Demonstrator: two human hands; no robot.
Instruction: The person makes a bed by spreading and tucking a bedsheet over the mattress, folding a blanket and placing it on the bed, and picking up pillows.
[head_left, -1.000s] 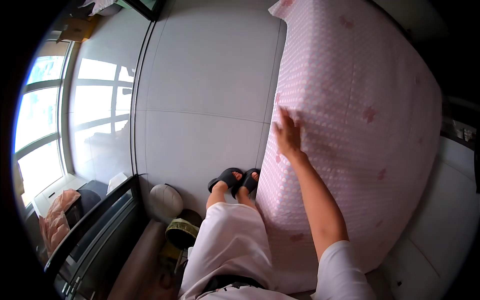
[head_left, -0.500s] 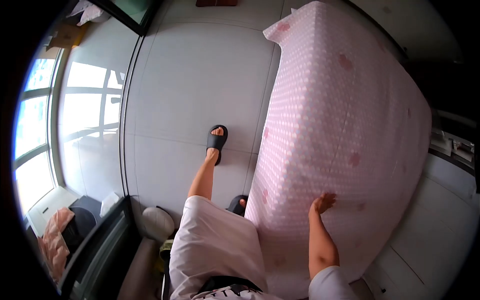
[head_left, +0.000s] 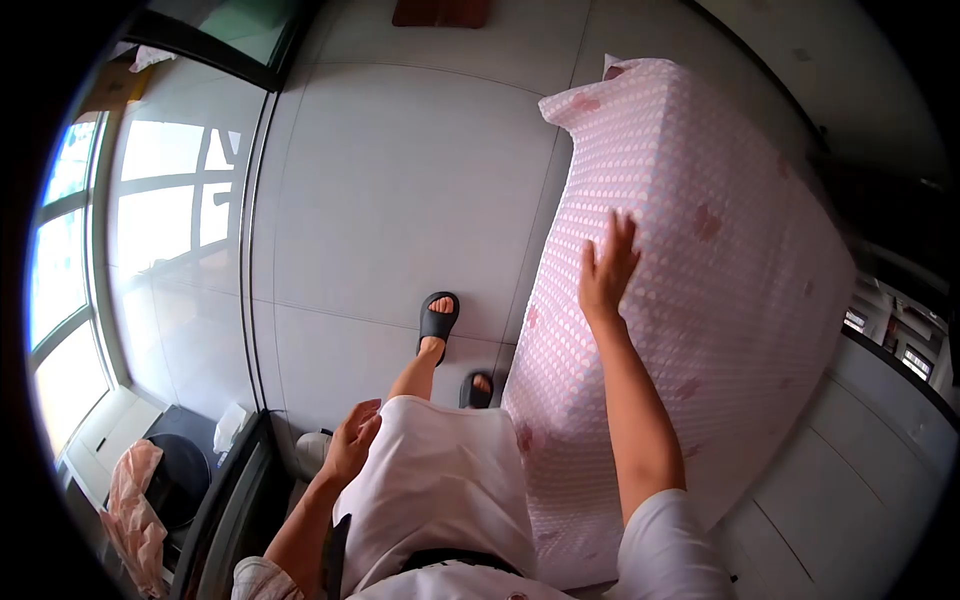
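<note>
Twelve o'clock taken as straight ahead, top of my view. Pink cover (head_left: 740, 330) fills the span from one round to five o'clock: pale scalloped pattern, darker flower prints scattered over it, draped with one side falling toward the floor (head_left: 420, 180). Its far corner juts out at one o'clock.

My right hand (head_left: 608, 268) is between two and three, open, fingers spread and pointing ahead, over the cover near its left-hand fold. Pressing on the cloth or just above it: cannot tell.

My left hand (head_left: 350, 442) is between seven and eight, loosely open, fingers slightly bent, beside my white shorts (head_left: 440, 460). Contact with them unclear.

Underfoot: black sandals (head_left: 438, 322) on both feet, one ahead of the other, near the cover's edge.

Surroundings: brown mat (head_left: 440, 12) at twelve; bright window (head_left: 65, 270) at nine; crumpled pinkish bag or cloth (head_left: 135, 505) at eight.
</note>
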